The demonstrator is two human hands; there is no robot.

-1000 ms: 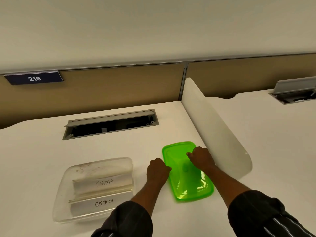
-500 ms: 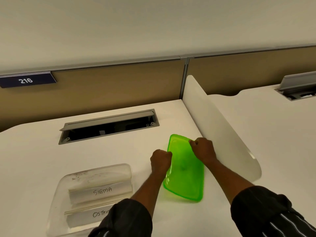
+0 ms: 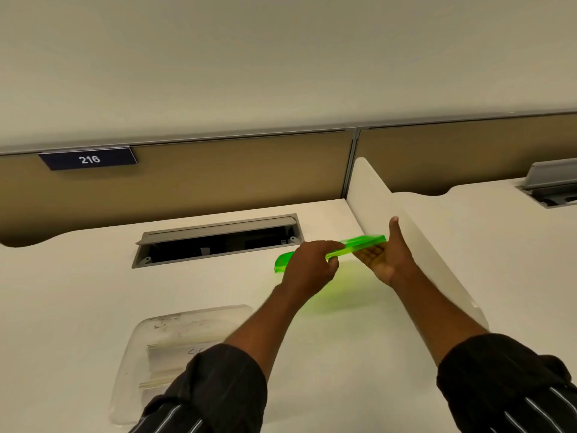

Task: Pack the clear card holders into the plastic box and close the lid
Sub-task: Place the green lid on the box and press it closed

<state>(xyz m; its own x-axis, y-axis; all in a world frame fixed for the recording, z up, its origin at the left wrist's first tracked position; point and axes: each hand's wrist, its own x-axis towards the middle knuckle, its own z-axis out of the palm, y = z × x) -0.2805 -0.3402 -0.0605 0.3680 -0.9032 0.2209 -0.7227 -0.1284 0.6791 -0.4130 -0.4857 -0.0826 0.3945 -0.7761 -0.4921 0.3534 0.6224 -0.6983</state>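
Closing step: the left hand pinches the green lid by its edge, the right hand lies flat under it, above the desk. Card holders seem packed in the clear box, near left; the lid goes there next

Lid above the desk, between my hands: my left hand pinches it near its middle, my right hand lies under its right end. Box on the desk at near left, card holders inside. Hatch behind the box. Divider right of my right hand. Plate on the partition, far left.
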